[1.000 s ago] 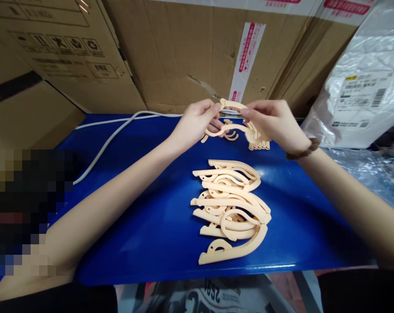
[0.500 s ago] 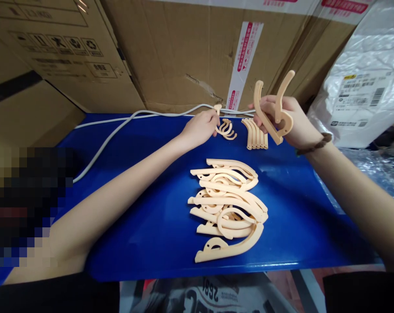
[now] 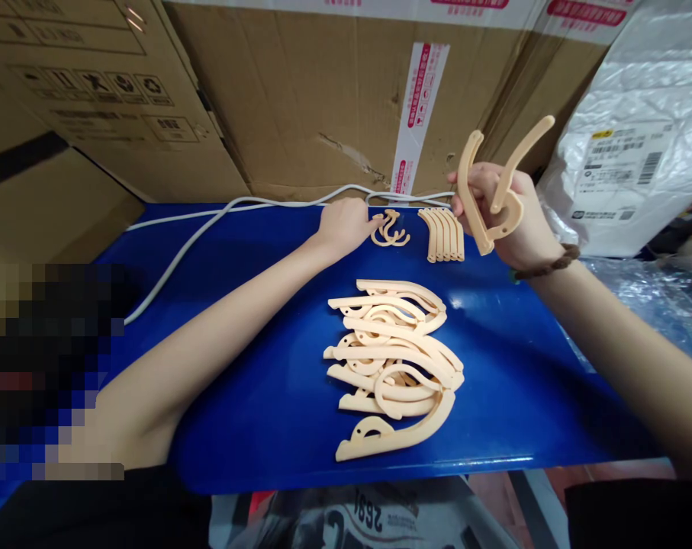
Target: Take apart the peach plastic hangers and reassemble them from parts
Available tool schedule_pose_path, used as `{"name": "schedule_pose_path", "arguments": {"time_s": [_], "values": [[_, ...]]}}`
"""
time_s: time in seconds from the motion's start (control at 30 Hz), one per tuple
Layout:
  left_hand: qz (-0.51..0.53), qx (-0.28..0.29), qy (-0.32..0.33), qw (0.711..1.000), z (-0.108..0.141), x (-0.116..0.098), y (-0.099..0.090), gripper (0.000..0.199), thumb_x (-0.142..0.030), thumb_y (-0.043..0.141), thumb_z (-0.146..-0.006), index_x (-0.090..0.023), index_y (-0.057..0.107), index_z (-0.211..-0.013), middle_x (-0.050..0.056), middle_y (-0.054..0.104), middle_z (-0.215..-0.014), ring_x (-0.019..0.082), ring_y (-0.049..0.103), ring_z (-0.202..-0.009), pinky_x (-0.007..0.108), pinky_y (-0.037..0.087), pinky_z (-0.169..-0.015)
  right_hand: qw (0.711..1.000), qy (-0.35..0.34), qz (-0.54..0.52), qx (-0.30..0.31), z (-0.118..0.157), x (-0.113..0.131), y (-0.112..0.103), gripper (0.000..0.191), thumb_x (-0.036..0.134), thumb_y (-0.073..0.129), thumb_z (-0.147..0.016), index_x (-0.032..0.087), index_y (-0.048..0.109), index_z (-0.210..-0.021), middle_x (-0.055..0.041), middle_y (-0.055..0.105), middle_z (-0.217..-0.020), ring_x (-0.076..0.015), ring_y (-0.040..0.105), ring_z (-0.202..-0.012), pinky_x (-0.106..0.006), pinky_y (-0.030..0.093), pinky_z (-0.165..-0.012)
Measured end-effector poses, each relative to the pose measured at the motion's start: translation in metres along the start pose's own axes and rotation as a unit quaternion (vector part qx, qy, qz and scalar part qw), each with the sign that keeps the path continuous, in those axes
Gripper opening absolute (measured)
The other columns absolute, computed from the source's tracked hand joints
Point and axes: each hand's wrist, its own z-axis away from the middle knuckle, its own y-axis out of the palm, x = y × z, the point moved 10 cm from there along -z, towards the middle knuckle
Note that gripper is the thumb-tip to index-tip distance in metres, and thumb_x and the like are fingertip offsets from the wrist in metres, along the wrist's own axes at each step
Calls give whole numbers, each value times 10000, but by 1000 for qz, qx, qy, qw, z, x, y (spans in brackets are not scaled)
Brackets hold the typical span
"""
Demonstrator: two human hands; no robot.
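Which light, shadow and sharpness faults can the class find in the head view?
Head view: glare on the table, just right of the pile; dark shadow beside the right arm; glints on the plastic parcel; soft small print on the left box; coarse pixel blocks at the left edge.

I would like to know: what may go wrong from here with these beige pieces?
The small hooks lie close together by the left hand, so a careless touch might drag several at once. The jointed piece in the right hand has its arms spread and might slip or swing. The large pile has overlapping pieces; a bump may shift them.
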Motion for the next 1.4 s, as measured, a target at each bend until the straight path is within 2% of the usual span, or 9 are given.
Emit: {"name": "schedule_pose_path", "arguments": {"time_s": [0.17,0.33,0.53,0.7,0.87,0.97,1.07,1.23,1.4], "values": [[229,58,12,972,18,-24,-3,678,-601,338,-1067,-151,782,-823,125,762,-854,249,722,-920,328,485,-792,994,-7,-49,-99,-1,-5,-14,92,271,585,-949,199,613,-899,-24,662,-719,-143,576,-564,-296,455,-523],[502,297,-1,812,58,-63,20,577,-617,429,-1056,-163,780,-999,114,799,-1175,222,723,-1105,280,545,-849,985,-53,-93,-133,1,-2,-9,193,257,676,-896,266,489,-944,-40,761,-968,-190,736,-869,-349,578,-735],[636,168,-101,747,57,-34,11,268,-273,495,-1080,-124,699,-990,127,802,-1133,169,751,-962,275,579,-869,986,-115,91,-82,2,15,3,303,192,737,-779,272,474,-906,-65,775,-987,-226,742,-937,-370,575,-802],[608,115,-119,776,59,-22,1,309,-140,411,-1053,-140,597,-806,13,656,-617,87,578,-505,175,436,-487,822,-208,529,40,19,21,50,174,285,558,-989,174,671,-1061,-125,773,-1015,-270,717,-947,-375,480,-778],[511,166,-79,840,71,-35,5,354,-223,347,-1100,-195,501,-782,-61,457,-459,89,394,-363,193,318,-386,731,-195,648,84,34,6,83,381,335,371,-1105,144,700,-1082,-148,782,-967,-268,713,-882,-341,376,-694],[363,78,0,929,70,-35,-8,331,-227,349,-1101,-191,515,-817,-47,496,-527,101,487,-444,199,385,-498,766,-127,623,98,28,0,83,325,281,404,-1080,141,692,-1024,-129,765,-865,-258,693,-787,-334,364,-668],[198,7,102,975,71,-42,-19,194,-276,487,-1061,-176,606,-946,-30,537,-607,154,607,-627,243,445,-684,863,-47,476,164,14,-11,77,365,162,395,-1024,197,617,-737,-64,704,-712,-200,620,-660,-330,419,-688],[240,11,46,970,43,-6,-30,322,-332,399,-1078,-195,618,-885,11,631,-723,159,591,-673,280,457,-720,922,-29,384,31,-13,-9,12,302,389,446,-1065,266,571,-819,-17,607,-710,-187,494,-645,-360,410,-685],[325,38,-72,942,12,42,-34,252,-177,462,-960,-164,662,-807,63,672,-845,158,616,-717,296,508,-694,881,-106,456,-75,-8,2,-44,222,512,540,-1025,293,560,-1052,-68,661,-923,-237,518,-777,-389,365,-752]]}}
